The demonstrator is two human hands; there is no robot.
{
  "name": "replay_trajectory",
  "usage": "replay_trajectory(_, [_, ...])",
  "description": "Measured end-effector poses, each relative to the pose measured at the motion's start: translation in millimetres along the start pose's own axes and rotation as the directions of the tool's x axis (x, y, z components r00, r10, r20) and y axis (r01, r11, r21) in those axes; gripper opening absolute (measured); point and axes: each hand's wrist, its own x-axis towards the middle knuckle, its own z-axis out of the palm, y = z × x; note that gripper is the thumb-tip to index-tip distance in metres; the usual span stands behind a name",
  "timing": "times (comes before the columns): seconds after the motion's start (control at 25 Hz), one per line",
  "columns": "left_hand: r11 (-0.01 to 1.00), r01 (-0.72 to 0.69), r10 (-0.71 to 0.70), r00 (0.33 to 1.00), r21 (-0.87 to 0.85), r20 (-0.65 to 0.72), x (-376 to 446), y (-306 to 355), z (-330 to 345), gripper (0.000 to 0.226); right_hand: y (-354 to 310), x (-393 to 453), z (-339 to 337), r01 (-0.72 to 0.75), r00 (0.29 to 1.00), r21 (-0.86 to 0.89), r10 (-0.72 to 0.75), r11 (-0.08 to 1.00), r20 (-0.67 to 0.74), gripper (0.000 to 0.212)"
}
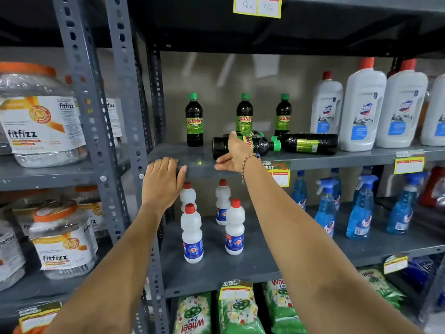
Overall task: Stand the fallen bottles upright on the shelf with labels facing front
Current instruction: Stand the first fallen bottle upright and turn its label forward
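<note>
Fallen bottle held on the shelf (183,153) — best pivoted upright on its base

The near fallen bottle (220,147) lies base toward 9 o'clock, the right hand (237,150) curled over it. The left hand (163,182) is laid on the shelf lip, fingers (166,162) together. The label is best turned frontward — clear of the second fallen bottle (310,143) at 3 o'clock.

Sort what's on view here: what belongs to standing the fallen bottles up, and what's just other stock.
Job:
near fallen Sunny bottle, gripped by the right hand
second fallen Sunny bottle
shelf, left hand resting on its edge
upright Sunny bottles behind

Other stock:
Domex bottles
fitfizz jars
blue spray bottles
small white bottles
Wheel packs
</note>
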Motion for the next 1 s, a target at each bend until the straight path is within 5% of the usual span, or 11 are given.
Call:
replay_trajectory(0.12, [0.999,-0.008,0.009,1.0,0.031,-0.016,-0.3,-0.3,-1.5,0.052,2.6,2.1,6.4,0.036,0.997,-0.082,-0.042,0.996,-0.07,0.06])
replay_trajectory(0.4, [1.0,0.026,-0.026,1.0,0.009,0.006,-1.4,3.3,-3.0,0.05,5.1,-6.0,-1.1,-0.062,0.998,0.089,0.06,0.994,0.023,0.06])
replay_trajectory(0.6, [0.999,0.042,-0.043,0.999,0.011,0.022,-2.2,3.3,-3.1,0.053,7.7,3.5,-7.8,-0.042,0.994,0.169,0.059,0.985,-0.097,0.048])
replay_trajectory(0.76, [0.998,0.07,-0.07,0.997,-0.002,0.032,-2.8,6.3,-6.0,0.054,12.3,6.9,-23.5,-0.022,0.974,0.183,0.062,0.983,-0.217,0.063])
replay_trajectory(1.0, [0.997,0.071,-0.069,0.996,-0.036,0.053,-3.0,6.2,-10.2,0.048,-4.1,0.9,-39.6,-0.146,0.981,0.068,0.153,0.987,-0.117,0.072])
